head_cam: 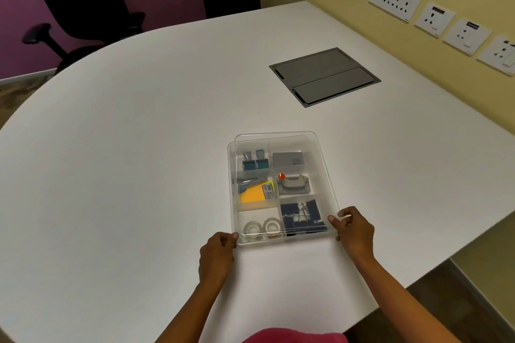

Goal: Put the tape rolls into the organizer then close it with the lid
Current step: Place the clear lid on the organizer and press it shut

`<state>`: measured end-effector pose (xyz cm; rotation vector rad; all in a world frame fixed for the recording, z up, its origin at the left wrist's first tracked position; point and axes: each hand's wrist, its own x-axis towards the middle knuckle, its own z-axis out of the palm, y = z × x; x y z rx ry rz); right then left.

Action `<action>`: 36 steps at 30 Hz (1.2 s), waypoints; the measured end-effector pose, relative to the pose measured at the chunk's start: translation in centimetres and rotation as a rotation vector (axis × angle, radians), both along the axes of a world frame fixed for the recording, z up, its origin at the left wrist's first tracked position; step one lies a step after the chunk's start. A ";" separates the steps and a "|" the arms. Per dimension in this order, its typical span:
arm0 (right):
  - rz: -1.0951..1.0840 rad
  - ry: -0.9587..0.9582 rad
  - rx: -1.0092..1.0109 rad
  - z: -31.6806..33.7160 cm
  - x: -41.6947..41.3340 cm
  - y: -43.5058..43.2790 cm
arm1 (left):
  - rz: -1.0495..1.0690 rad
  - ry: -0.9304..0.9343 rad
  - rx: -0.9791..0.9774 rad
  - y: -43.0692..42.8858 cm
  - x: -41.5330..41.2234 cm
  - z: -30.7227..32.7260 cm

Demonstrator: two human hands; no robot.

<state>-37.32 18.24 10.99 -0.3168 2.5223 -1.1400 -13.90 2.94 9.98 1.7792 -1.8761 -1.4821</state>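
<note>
I have the clear lid (pixel 320 164) pinched at its near corners, left hand (pixel 217 252) and right hand (pixel 354 228), over the organizer (pixel 230 175) near the table's (pixel 139 147) near edge. Its long axis runs away from me, skewed slightly right; tape rolls (pixel 262 227) lie inside, near-left compartment.

Tape rolls (pixel 262 227) inside organizer (pixel 232 175), lid (pixel 320 145) seemingly askew.
</note>
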 end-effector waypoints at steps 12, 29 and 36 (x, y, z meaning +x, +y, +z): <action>-0.229 -0.500 -0.172 -0.4 -1.8 -0.1 | 0.096 0.083 0.090 -0.5 -0.4 -0.1; -0.217 -0.363 -0.104 0.5 -0.5 0.3 | 0.093 0.059 0.041 -0.9 -0.3 0.0; -0.131 -0.233 0.002 0.7 0.9 0.3 | 0.143 0.047 0.030 -0.8 -0.6 0.1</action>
